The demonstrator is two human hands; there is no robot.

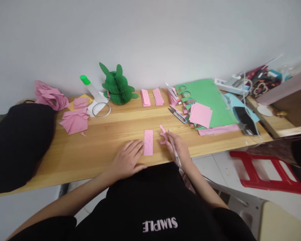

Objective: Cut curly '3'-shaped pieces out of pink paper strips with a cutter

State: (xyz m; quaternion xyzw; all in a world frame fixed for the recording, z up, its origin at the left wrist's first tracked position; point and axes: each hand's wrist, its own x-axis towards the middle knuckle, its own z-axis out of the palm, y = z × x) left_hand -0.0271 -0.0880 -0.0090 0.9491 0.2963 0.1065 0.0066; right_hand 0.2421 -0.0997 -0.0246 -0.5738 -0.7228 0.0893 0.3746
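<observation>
On the wooden table before me lies a folded pink paper strip (148, 142) with a faint curved outline on it. My left hand (130, 159) rests flat with its fingers stretched out, the fingertips at the strip's left edge. To the strip's right, my right hand (179, 147) grips a slim pen (175, 150), its tip pointing away from me. Just left of that hand is a wavy pink paper cutout (163, 135); whether the fingers touch it I cannot tell. Small blue-handled snips (178, 115) lie beyond it.
At the back stand a green honeycomb paper figure (118, 87) and a green-capped glue stick (90, 87). Pink folded papers (75, 121) lie left, beside a black bag (22, 144). Green sheets (215, 103) and pink squares (201, 115) are right. A red stool (263, 170) is below.
</observation>
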